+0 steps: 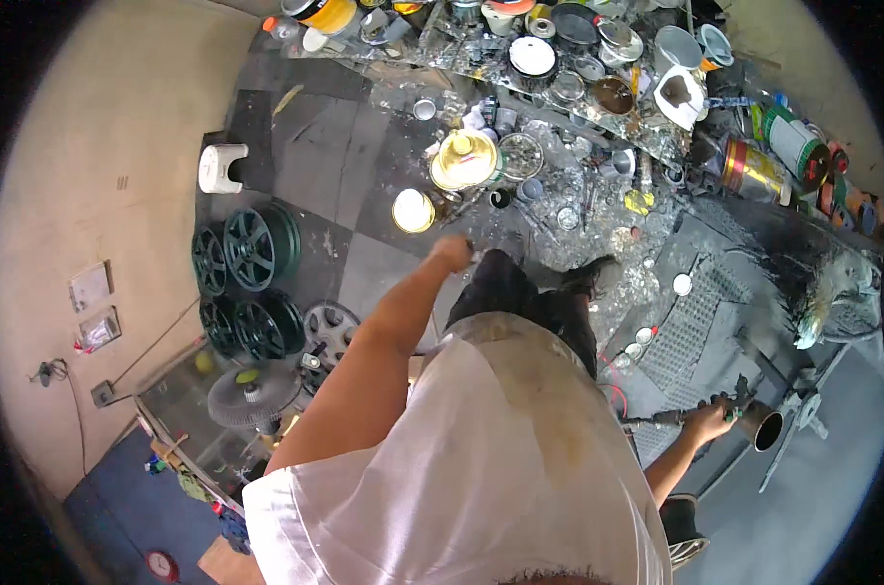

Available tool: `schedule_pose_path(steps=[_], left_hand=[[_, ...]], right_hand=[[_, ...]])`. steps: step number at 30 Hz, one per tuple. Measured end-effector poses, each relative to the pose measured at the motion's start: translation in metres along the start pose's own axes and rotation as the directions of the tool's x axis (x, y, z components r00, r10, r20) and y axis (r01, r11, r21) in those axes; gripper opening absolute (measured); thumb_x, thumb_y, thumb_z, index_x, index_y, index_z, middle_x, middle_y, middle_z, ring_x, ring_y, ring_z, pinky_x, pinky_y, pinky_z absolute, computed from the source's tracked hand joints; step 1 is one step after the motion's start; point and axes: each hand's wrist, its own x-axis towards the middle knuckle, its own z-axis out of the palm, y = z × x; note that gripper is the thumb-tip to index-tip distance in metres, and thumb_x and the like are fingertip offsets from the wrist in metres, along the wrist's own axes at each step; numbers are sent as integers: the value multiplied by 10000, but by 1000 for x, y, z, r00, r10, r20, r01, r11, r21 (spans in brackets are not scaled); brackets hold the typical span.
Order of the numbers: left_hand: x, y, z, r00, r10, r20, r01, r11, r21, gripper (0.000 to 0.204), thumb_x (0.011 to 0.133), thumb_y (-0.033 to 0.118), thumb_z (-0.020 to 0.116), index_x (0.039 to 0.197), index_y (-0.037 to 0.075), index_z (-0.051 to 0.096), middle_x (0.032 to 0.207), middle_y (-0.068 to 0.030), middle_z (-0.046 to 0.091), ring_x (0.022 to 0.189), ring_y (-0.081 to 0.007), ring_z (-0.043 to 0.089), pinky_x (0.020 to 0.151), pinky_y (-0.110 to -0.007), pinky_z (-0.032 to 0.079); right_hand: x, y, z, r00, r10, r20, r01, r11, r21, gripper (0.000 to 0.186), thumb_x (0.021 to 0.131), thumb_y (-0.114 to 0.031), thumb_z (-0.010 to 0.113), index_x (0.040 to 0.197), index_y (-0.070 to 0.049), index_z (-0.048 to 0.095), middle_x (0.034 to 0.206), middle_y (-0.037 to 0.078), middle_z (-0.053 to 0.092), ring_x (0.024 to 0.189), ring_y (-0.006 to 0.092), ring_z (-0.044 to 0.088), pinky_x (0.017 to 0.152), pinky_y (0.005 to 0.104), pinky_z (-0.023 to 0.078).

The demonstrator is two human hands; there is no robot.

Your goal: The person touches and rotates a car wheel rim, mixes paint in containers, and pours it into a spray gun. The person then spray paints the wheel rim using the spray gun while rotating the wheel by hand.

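My left hand (451,253) is out in front of my left thigh, fingers curled, with something small at them that I cannot make out. A tin with a pale top (414,211) stands on the floor beyond it. My right hand (708,423) is low at the right, closed on a dark tool with green parts (730,409), beside an open-ended metal cylinder (760,427); a dark bar runs leftward from it and a red hose curves nearby.
A cluttered bench (432,51) runs along the back, with several cans and cups below it. Green wheels (250,249), a white stool (223,168) and a fan (253,398) stand at the left. A perforated mat (691,336) lies at the right.
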Motion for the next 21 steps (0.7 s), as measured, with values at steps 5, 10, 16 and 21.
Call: schedule_pose_path(steps=[5, 10, 16, 21], left_hand=[[47, -56, -17, 954, -207, -216, 33, 790, -612, 302, 874, 297, 727, 1008, 26, 744, 1010, -167, 734, 947, -280, 702, 815, -428, 567], [127, -16, -38, 938, -311, 152, -102, -669, -736, 250, 1036, 320, 624, 1107, 80, 640, 873, -26, 622, 774, -149, 606, 603, -302, 515], [217, 12, -57, 842, -425, 334, -230, -841, -491, 375, 989, 444, 667, 1202, 139, 616, 1065, -22, 677, 832, -156, 623, 592, -265, 460], [273, -23, -42, 924, -287, 251, -148, -877, -458, 140, 1026, 226, 512, 1013, 158, 634, 969, 22, 665, 794, -102, 622, 588, -236, 478]], right_hand=[[-48, -69, -10, 996, 7, -93, 1, 996, 89, 155, 854, -53, 587, 996, -10, 630, 824, 48, 585, 617, 149, 528, 511, 284, 419], [-61, -70, -16, 999, 35, -22, -34, 999, 19, 149, 911, -58, 612, 1059, -52, 630, 860, 23, 593, 683, 106, 515, 527, 274, 401], [-77, -75, -29, 999, -22, -38, 15, 985, -173, 231, 885, -66, 643, 1114, -57, 616, 884, 13, 603, 708, 120, 542, 537, 273, 418], [-79, -45, -55, 1000, 25, -7, -26, 969, -248, 221, 875, -85, 606, 1096, -83, 607, 889, 13, 584, 733, 133, 545, 532, 288, 452]])
